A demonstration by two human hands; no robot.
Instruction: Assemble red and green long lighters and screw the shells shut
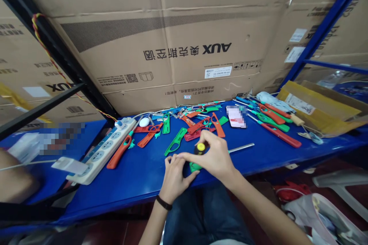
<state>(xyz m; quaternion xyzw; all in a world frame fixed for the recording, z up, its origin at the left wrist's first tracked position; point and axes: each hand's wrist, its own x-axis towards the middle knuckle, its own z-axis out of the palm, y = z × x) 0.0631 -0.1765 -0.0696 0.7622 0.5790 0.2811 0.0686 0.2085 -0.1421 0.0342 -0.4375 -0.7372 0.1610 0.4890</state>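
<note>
My right hand (pixel 217 157) is closed around a screwdriver (pixel 200 147) with a round yellow and black handle, held upright with its end toward me. Its tip is hidden. Directly below, a green lighter (pixel 195 167) lies at the table's front edge, mostly covered by my hands. My left hand (pixel 174 174) grips it from the left, thumb on the near side. A metal tube (pixel 242 147) sticks out to the right behind my right hand; whether it belongs to this lighter I cannot tell. Just beyond lies a green lighter shell half (pixel 176 141).
Red, orange and green shell halves (pixel 198 128) and small metal parts litter the blue table (pixel 138 176). Long-nosed lighters (pixel 280 134) lie at right by a yellow-taped carton (pixel 304 111). At left are a power strip (pixel 100 157) and an orange lighter (pixel 120 154). Cardboard (pixel 178 30) walls the back.
</note>
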